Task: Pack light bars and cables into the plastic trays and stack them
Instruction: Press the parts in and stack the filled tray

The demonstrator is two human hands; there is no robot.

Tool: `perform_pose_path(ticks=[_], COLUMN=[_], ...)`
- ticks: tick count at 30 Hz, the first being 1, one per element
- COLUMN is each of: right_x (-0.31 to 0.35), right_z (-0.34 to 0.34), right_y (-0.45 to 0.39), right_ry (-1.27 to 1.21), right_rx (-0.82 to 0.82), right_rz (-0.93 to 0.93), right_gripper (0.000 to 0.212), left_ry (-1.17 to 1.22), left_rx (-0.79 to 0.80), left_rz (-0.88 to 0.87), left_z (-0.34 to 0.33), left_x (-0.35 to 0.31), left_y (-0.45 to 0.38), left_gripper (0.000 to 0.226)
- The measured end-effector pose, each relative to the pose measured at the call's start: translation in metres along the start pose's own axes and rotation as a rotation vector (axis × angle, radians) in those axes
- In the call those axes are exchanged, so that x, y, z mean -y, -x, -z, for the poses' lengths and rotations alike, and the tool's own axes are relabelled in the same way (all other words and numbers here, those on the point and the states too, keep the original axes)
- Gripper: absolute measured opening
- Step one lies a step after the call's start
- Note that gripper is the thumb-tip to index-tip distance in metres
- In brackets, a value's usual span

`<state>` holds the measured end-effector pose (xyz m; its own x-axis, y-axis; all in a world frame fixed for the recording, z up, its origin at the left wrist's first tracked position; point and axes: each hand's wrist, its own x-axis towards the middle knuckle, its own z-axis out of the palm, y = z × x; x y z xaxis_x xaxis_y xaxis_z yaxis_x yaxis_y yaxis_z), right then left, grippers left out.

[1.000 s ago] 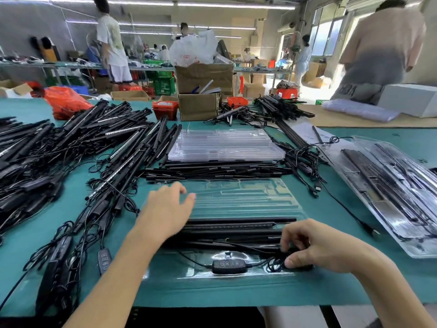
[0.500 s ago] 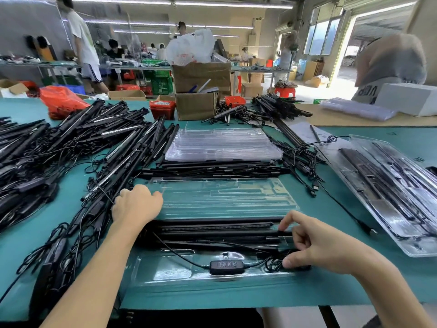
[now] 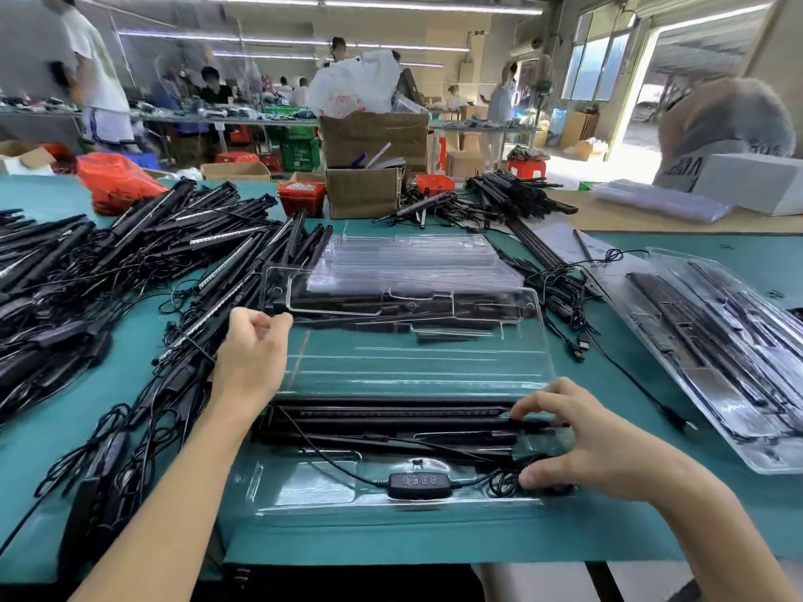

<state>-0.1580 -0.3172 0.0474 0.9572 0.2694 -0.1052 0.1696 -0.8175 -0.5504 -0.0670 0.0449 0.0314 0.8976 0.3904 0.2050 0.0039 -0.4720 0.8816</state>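
The clear clamshell tray [image 3: 304, 493] lies open at the near table edge, light bars [image 3: 391, 421] seated in it with long axes running left to right, the inline controller [image 3: 419, 485] and coiled cable in its front pocket. The left hand [image 3: 254, 354] pinches the lid's [image 3: 413, 341] far-left corner, lifting it; the right hand [image 3: 582, 454] presses curled fingers on the bars and cable. Closing and stacking look still to do (many loose bars [image 3: 130, 271] wait at left, filled trays [image 3: 717, 341] at right).
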Motion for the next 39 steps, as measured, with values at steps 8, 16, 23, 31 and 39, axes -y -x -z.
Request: perform_pose_path(ticks=[8, 16, 23, 31, 39], right_x=[-0.003, -0.005, -0.005, -0.004, -0.007], right_z=[0.001, -0.004, -0.006, -0.006, -0.005], right_y=[-0.002, -0.003, -0.003, -0.004, -0.006], right_ry=[0.052, 0.054, 0.023, 0.034, 0.005], right_rx=[0.007, 0.024, 0.023, 0.017, 0.020], right_rz=[-0.006, -0.034, -0.047, -0.060, -0.041], right_gripper=[0.061, 0.058, 0.059, 0.058, 0.058], left_ry=[-0.272, -0.192, -0.191, -0.433, -0.698], left_rx=[-0.129, 0.387, 0.503, 0.575, 0.448], left_rz=[-0.275, -0.141, -0.182, -0.232, -0.191], left_z=[0.001, 0.041, 0.053, 0.078, 0.079], left_x=[0.009, 0.017, 0.016, 0.014, 0.009], left_y=[0.013, -0.002, -0.007, -0.009, -0.011], left_gripper=[0.037, 0.062, 0.111, 0.123, 0.091])
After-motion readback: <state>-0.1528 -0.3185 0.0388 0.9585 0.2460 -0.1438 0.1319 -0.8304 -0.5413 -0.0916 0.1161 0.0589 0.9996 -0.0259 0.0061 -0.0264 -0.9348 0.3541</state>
